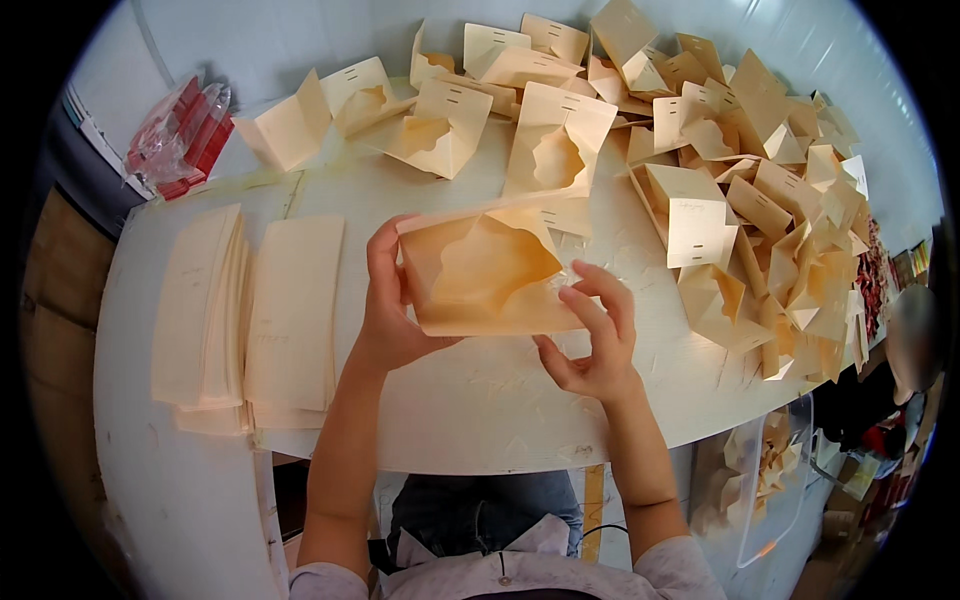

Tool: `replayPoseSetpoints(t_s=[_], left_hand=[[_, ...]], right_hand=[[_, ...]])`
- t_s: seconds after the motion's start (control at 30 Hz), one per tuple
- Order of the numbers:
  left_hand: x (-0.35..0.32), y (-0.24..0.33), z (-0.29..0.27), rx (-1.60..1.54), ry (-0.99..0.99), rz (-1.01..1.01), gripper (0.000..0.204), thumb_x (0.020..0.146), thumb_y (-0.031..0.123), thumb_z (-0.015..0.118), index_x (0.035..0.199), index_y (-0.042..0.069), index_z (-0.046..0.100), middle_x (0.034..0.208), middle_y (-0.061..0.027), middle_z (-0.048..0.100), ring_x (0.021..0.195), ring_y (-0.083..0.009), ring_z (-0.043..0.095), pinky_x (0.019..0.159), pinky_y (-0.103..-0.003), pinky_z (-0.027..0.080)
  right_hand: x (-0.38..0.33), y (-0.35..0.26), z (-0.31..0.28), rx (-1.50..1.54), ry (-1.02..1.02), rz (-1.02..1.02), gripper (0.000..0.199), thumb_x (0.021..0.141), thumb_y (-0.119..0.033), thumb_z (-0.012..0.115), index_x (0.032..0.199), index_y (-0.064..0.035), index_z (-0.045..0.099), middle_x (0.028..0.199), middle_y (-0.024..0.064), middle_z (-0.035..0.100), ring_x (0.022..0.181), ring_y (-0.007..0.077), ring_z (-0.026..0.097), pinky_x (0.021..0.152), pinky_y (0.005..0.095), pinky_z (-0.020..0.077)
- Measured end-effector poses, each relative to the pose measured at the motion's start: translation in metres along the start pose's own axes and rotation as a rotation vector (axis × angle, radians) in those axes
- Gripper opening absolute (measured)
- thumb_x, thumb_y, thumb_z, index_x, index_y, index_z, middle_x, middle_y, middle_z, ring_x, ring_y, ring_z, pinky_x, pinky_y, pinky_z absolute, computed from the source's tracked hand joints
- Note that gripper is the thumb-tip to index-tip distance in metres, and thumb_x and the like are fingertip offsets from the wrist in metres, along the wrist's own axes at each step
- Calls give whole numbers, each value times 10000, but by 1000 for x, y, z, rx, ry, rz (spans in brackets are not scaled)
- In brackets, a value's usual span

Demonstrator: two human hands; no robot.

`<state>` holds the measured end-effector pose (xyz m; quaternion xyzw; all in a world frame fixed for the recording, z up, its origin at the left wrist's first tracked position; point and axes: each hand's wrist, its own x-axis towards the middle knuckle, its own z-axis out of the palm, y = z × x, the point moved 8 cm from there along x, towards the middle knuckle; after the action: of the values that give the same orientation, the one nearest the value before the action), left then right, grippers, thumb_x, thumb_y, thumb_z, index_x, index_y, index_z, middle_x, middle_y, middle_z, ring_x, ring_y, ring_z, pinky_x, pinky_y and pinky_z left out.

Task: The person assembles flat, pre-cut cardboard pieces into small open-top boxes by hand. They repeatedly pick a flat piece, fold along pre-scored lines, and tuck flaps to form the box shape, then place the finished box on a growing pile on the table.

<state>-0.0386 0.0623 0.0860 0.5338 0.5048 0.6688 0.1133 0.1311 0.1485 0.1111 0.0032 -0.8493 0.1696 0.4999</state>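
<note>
A cream card box (480, 270) with a wavy-edged cutout hangs in the air above the table, its opening facing up. My left hand (388, 300) is closed round its left end, thumb underneath along the lower edge. By the right end, my right hand (600, 340) has its fingers curved and spread apart. Its fingertips are at the box's right flap, and the thumb is near the lower edge. A small glossy spot shows beside those fingertips, too small to make out. Just behind the box stands another folded card piece (530, 120) with a similar cutout.
Two stacks of flat cream card sheets, a left stack (195, 310) and a right stack (293, 320), lie at the left. Folded card boxes (700, 215) pile up along the back and right. A red plastic-wrapped pack (180, 135) sits back left; a clear bin (770, 480) stands low right.
</note>
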Motion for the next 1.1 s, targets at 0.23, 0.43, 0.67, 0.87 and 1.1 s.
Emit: replayPoseSetpoints(t_s=[0.23, 0.43, 0.67, 0.87, 1.1], left_hand=[[-3, -3, 0, -246, 2, -71, 934, 563, 116, 822, 1270, 88, 212, 1245, -63, 328, 1101, -204, 465, 840, -331, 494], [-4, 0, 8, -327, -94, -90, 807, 563, 137, 835, 1185, 104, 321, 1155, -45, 391, 1046, -161, 469, 805, -280, 474], [-3, -1, 13, -284, -183, -5, 630, 556, 232, 847, 1029, 111, 448, 1087, -80, 459, 980, -142, 467, 818, -281, 412], [-7, -10, 15, -311, -92, -135, 390, 656, 168, 773, 927, 79, 508, 946, -62, 562, 875, -124, 515, 778, -265, 422], [-25, -44, 25, -325, -43, -550, 217, 781, 161, 668, 933, 52, 558, 854, -9, 563, 788, -53, 506, 697, -214, 414]], right_hand=[[0, 17, -9, 216, 79, 170, 843, 549, -180, 831, 1247, -96, 366, 1284, 190, 324, 1039, 273, 468, 837, 365, 433], [-3, 31, 0, 299, -35, 272, 980, 534, -375, 827, 1305, -94, 292, 1359, 191, 258, 1198, 315, 361, 955, 410, 317], [-7, 25, 8, 509, -71, 218, 809, 567, -304, 824, 1196, -58, 380, 1241, 188, 431, 1155, 326, 417, 940, 411, 345], [-15, 21, 10, 520, 77, 233, 389, 722, -152, 712, 1011, -17, 488, 1001, 147, 572, 882, 247, 549, 770, 325, 441], [-27, 38, 19, 599, 85, 755, 155, 864, -163, 565, 877, -10, 541, 784, 20, 560, 702, 69, 473, 619, 207, 391]])
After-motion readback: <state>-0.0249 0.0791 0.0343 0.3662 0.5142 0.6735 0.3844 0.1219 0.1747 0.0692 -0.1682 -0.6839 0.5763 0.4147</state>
